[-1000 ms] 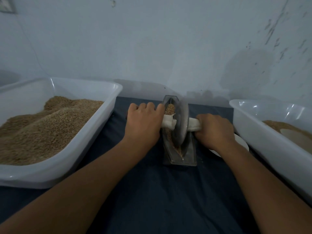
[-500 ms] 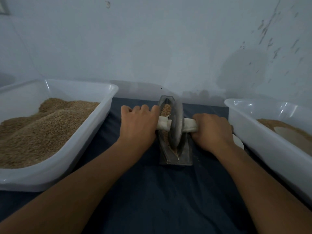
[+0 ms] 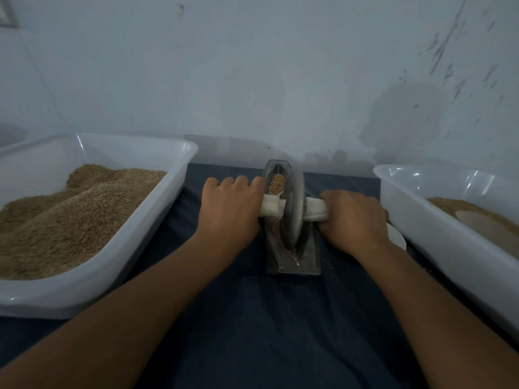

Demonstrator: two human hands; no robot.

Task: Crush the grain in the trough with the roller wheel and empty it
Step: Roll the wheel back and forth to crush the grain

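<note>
stage: crushing underway | left hand (image 3: 229,209) and right hand (image 3: 355,217) are gripping the wrapped axle | roller wheel (image 3: 293,209) is standing in the trough (image 3: 292,262) on the cloth | grain (image 3: 276,182) looking whole, emptying not yet done

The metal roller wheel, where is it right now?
The metal roller wheel stands centre of the head view, in the narrow metal trough, between the left hand and right hand.

Two tubs (image 3: 157,220) (image 3: 421,220), two hands (image 3: 229,211) (image 3: 355,220), one trough (image 3: 309,256), one wheel (image 3: 293,209), perhaps one plate (image 3: 397,237)
</note>
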